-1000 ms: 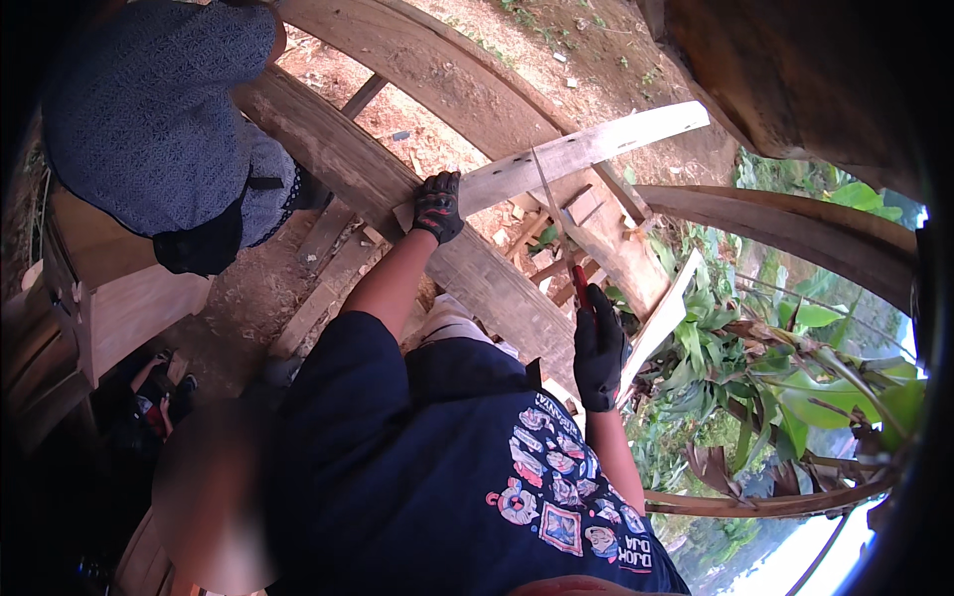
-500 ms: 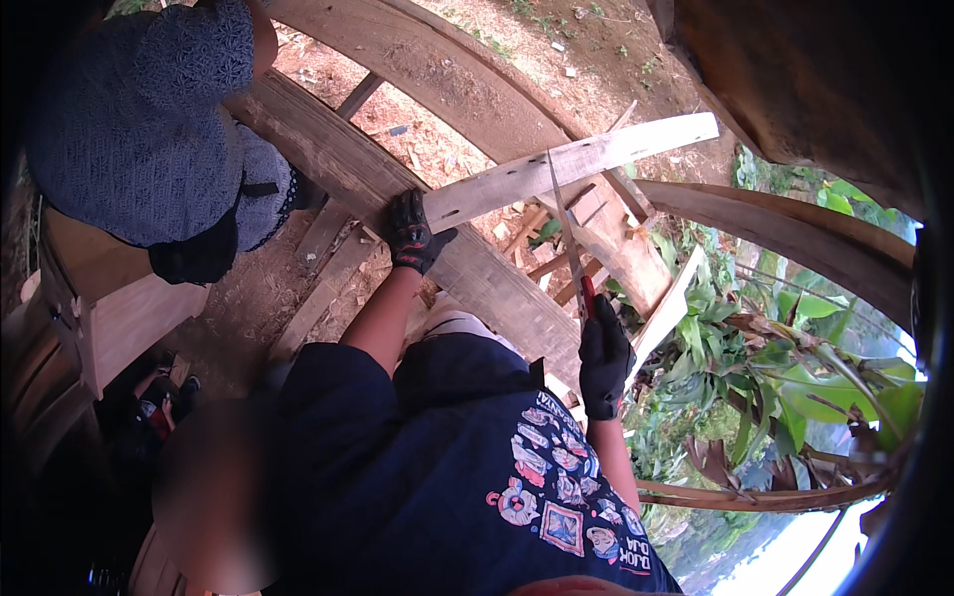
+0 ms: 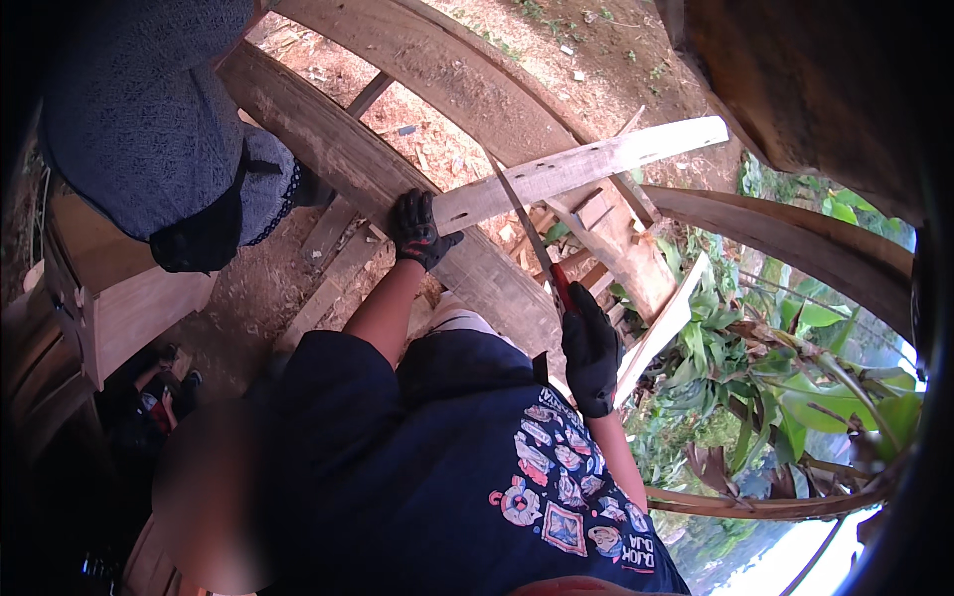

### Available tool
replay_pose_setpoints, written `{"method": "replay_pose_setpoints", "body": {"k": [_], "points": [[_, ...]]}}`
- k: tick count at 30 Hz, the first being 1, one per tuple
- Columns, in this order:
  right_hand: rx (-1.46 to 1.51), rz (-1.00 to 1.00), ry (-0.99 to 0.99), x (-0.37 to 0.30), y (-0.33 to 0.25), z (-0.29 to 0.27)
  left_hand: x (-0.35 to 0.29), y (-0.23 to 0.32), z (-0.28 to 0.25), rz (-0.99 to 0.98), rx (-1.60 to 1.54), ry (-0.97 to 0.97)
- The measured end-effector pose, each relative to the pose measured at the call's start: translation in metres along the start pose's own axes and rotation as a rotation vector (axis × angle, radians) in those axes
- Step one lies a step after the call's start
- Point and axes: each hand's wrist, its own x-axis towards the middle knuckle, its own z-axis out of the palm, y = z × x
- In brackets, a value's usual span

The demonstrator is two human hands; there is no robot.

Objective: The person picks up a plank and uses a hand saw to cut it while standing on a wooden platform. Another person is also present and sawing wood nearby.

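Observation:
My left hand, in a black glove, grips the near-left end of a pale wooden board where it rests across a thick weathered plank. My fingers lie close together at that end. Small dark holes run along the board. Closed around the red handle of a handsaw is my right hand, also black-gloved. The thin saw blade slants up to the left and crosses the board, a short way right of my left hand. Whether its teeth are in the wood I cannot tell.
A second long plank lies beyond. A person in grey-blue patterned clothing is close at upper left, beside a wooden box-like piece. Another person shows small at lower left. Wood scraps, shavings and leafy plants lie around.
The saw has shifted left along the board, toward my left hand, and my right hand has moved with it. My left hand stays at the board's end.

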Motion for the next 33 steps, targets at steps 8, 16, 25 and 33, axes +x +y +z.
{"method": "replay_pose_setpoints", "body": {"k": [8,16,25,33], "points": [[0.017,-0.150,-0.075,0.021,0.003,0.030,-0.022,0.016,0.027,0.020,0.028,0.224],[0.031,0.131,-0.192,0.009,0.021,0.027,-0.035,0.036,0.030,-0.038,-0.036,0.173],[0.129,0.038,-0.202,-0.004,0.017,0.019,-0.039,0.026,0.038,0.010,-0.101,0.201],[0.234,0.093,-0.257,0.004,0.025,0.027,-0.035,0.039,0.020,-0.066,-0.013,0.083]]}}
